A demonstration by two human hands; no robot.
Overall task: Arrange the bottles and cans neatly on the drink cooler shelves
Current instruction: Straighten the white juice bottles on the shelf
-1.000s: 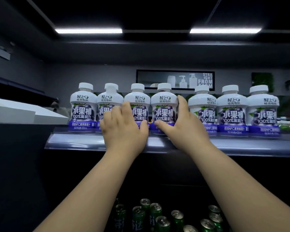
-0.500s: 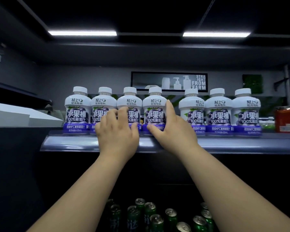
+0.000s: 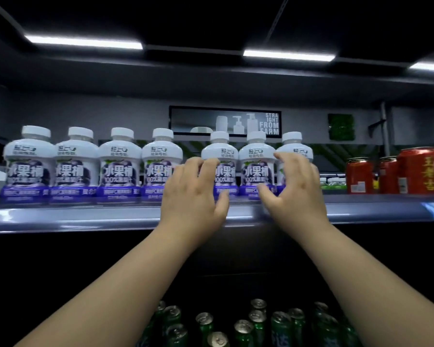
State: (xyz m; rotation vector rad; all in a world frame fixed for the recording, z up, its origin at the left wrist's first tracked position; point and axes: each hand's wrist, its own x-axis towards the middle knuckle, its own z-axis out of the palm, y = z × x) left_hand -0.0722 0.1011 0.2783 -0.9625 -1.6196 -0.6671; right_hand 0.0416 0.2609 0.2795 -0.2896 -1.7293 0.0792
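Seven white bottles (image 3: 218, 169) stood on the top shelf (image 3: 85, 216), four apart from three. My left hand (image 3: 193, 196) and right hand (image 3: 296, 189), fingers spread, clasped nothing; I judged closing that gap came next.

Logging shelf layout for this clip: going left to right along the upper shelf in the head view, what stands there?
Four white bottles with purple labels → a gap → three more of the same bottles, both hands in front of them → red cans.
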